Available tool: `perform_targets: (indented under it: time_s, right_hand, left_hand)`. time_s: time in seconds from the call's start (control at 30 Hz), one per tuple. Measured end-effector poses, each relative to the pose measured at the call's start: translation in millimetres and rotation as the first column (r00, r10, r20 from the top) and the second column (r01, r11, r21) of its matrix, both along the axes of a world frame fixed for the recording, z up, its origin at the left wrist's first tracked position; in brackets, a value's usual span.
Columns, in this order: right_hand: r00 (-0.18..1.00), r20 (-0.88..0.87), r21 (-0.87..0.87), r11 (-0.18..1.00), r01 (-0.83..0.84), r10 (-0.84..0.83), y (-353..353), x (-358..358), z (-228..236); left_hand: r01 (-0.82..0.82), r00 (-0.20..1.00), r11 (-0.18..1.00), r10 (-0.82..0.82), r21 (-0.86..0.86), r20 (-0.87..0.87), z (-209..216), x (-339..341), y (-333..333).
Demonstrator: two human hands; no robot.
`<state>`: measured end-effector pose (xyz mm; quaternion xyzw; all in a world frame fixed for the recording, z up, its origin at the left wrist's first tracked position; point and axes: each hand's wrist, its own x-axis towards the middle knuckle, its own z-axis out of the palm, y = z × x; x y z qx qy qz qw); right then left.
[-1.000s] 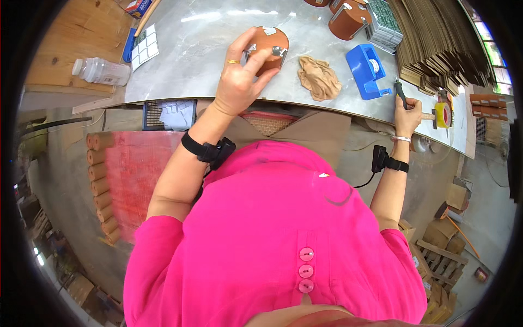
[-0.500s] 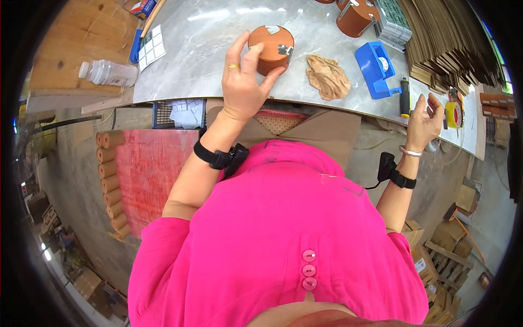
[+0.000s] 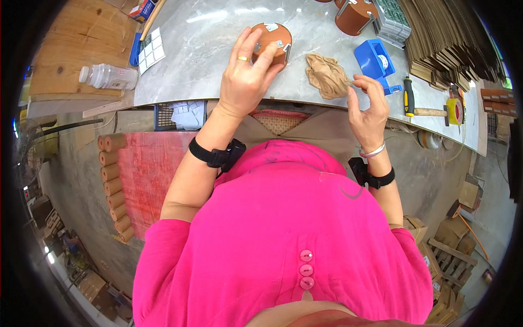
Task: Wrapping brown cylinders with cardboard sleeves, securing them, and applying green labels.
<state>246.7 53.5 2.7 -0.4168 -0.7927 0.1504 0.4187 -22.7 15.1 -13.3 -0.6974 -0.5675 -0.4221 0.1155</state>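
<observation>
A round reddish-brown box (image 3: 275,34) with small metal fittings on its top and side stands on the grey marbled worktop. My left hand (image 3: 243,82) is closed round its near left side, with some fingers lying on the top. To the right of the box lies a crumpled tan cloth (image 3: 327,76). My right hand (image 3: 371,111) is at the cloth's right edge, thumb and fingers pinching its corner. Beyond that hand are a blue tape dispenser (image 3: 372,57), a black and yellow screwdriver (image 3: 408,97) and a wooden-handled hammer (image 3: 430,112).
Another brown round box (image 3: 355,17) stands at the back right beside stacked cardboard sheets (image 3: 452,38). A yellow tape roll (image 3: 455,111) sits at the right edge. On the left are a clear plastic bottle (image 3: 109,76) and a sheet of white squares (image 3: 151,52). A blue crate (image 3: 163,115) is below the worktop.
My right hand has moved left from the hammer handle to the cloth, uncovering the hammer. The brown box has turned and tilted slightly under my left hand, which stays on it.
</observation>
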Motion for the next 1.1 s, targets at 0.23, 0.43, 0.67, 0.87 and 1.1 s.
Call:
perform_targets:
  time_s: [0.23,0.43,0.67,0.87,1.1]
  right_hand:
    - [0.998,-0.022,-0.023,0.998,-0.062,0.061,-1,-12,-7]
    - [0.996,0.003,-0.032,0.996,-0.088,0.089,0,-19,-11]
    - [0.967,0.238,0.036,0.994,-0.101,0.09,1,-31,-8]
    - [0.949,0.281,0.007,0.988,-0.154,0.146,36,-38,-38]
    - [0.957,-0.228,-0.167,0.961,-0.219,0.178,57,-65,9]
  left_hand:
    - [-0.105,0.994,0.973,0.108,-0.208,0.002,41,7,7]
    - [-0.22,0.967,0.902,0.151,-0.372,-0.207,53,11,17]
    - [0.008,0.995,0.975,0.015,-0.222,0.103,26,-2,15]
    - [0.364,0.672,0.866,0.011,-0.343,0.741,-8,-16,20]
    - [0.593,-0.201,0.803,0.214,-0.055,0.956,28,0,17]
